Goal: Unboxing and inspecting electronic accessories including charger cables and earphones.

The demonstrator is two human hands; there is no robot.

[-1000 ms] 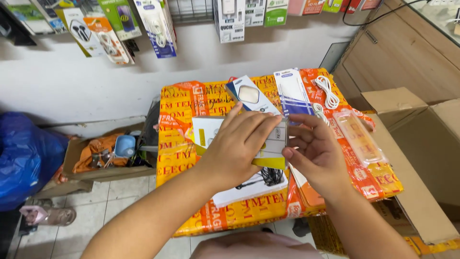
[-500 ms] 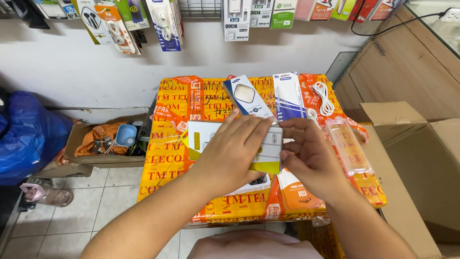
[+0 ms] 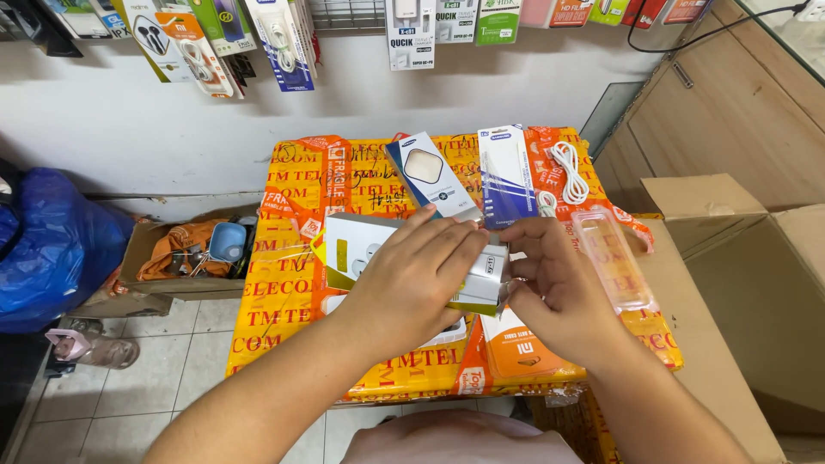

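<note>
My left hand [image 3: 412, 275] lies flat over a small white box with yellow trim [image 3: 352, 249] and grips it from above. My right hand [image 3: 550, 283] pinches the right end of the same box, fingers at its flap. The box is held just above a large parcel wrapped in orange and yellow tape [image 3: 292, 292]. Under the box lies a white package with black earphones, mostly hidden. An orange packet [image 3: 520, 352] lies beneath my right wrist.
On the parcel's far side lie a blue and white boxed item [image 3: 430, 176], a cable package [image 3: 505, 176], a loose white cable [image 3: 569, 172] and a clear plastic tray [image 3: 610, 262]. An open cardboard box [image 3: 756, 258] stands right, a blue bag [image 3: 47, 249] left. Packaged accessories [image 3: 284, 39] hang on the wall.
The view has shifted slightly. My right hand's fingers have moved in closer on the box's right end; my left hand stays pressed on top.
</note>
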